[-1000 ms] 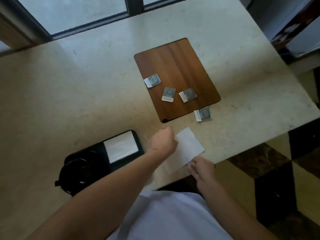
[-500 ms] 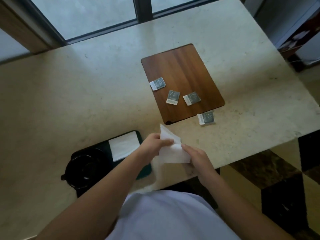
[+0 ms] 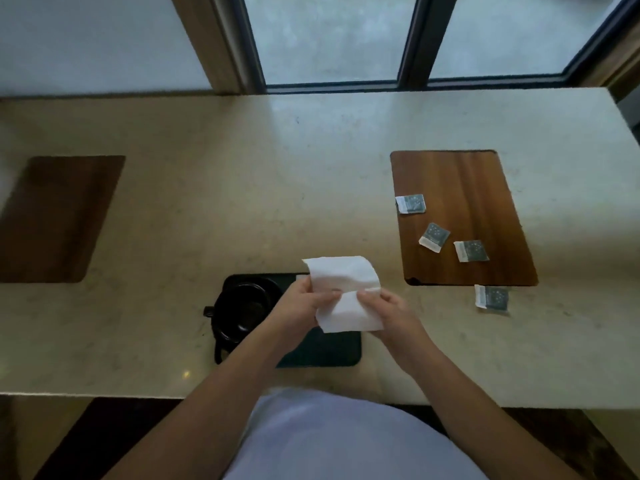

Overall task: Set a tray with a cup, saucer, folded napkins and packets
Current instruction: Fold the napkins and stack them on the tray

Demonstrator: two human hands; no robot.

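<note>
In the head view, the person is holding a white napkin (image 3: 343, 294) in the air just above the dark tray (image 3: 323, 351), which is lying on the pale tabletop (image 3: 242, 202) near its front edge. The left hand (image 3: 304, 301) is pinching the napkin's left edge, its fingers (image 3: 329, 296) clamped on the paper, and the right hand (image 3: 384, 308) is gripping the right edge the same way, so both hands are closed on the sheet at its crease. The upper half of the napkin is curling up and away from the tray while the lower half is hanging flat. A black cup (image 3: 244, 306) is sitting on the left part of the tray, apparently on a black saucer, though cup and saucer are hard to separate in the dark. A sliver of white at the tray's far edge, behind the held napkin, may be another napkin; I cannot tell. To the right of the tray, three packets (image 3: 434, 237) are lying on a wooden board (image 3: 485, 188), and a fourth packet (image 3: 491, 297) is lying on the tabletop just off the board's near edge. Far to the left of the tray, a second wooden board (image 3: 52, 216) is lying bare. The step in hand looks like folding the napkin; next, the upper half needs bringing down onto the lower, edges matched, before the napkin goes onto the tray's free right part.
</note>
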